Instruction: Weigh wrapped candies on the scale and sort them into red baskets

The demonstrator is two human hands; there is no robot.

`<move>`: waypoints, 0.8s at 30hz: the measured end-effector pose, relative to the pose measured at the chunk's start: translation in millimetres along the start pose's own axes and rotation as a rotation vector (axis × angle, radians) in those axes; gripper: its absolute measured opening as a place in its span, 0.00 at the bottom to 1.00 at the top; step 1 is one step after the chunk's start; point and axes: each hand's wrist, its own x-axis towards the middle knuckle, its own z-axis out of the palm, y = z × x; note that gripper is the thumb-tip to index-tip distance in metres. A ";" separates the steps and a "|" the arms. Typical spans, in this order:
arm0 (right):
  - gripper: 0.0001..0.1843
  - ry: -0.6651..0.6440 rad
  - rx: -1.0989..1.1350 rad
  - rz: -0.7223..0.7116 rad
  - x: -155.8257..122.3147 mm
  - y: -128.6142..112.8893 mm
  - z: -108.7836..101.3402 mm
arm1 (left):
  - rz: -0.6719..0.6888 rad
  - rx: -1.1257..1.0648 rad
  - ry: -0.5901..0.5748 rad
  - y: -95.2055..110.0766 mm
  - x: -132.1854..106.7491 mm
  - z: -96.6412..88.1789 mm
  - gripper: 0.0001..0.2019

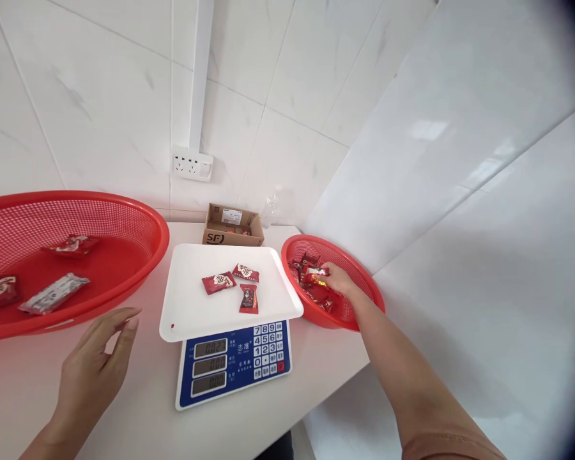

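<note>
Currently, the right hand (338, 279) grips a packet (317, 275) in the packet-strewn right basket (340, 253); left hand (90, 370) gapes narrowly.

Read "SF" on the cardboard box (234, 239) by the back edge of the worktop (146, 402); nearer the front edge, read "志准", "0.00" and key digits 0–9 on the scale (239, 377).

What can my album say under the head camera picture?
Right grip on a red packet in a red basket; three other packets rest on a white tray.
</note>
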 end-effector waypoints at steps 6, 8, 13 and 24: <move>0.22 -0.079 0.250 0.015 -4.0 3.5 -10.1 | -0.012 -0.022 -0.005 2.8 -0.9 -1.3 0.16; 0.23 -0.150 0.291 0.009 -8.1 5.4 -14.6 | -0.024 -0.025 -0.014 2.5 -0.9 -1.3 0.16; 0.28 -0.359 0.172 0.052 -22.5 10.6 -18.1 | -0.032 -0.051 -0.047 2.5 -1.5 -1.9 0.15; 0.10 -0.424 -0.064 -0.018 -31.9 -2.0 1.3 | 0.002 -0.053 -0.076 1.4 -3.0 1.9 0.15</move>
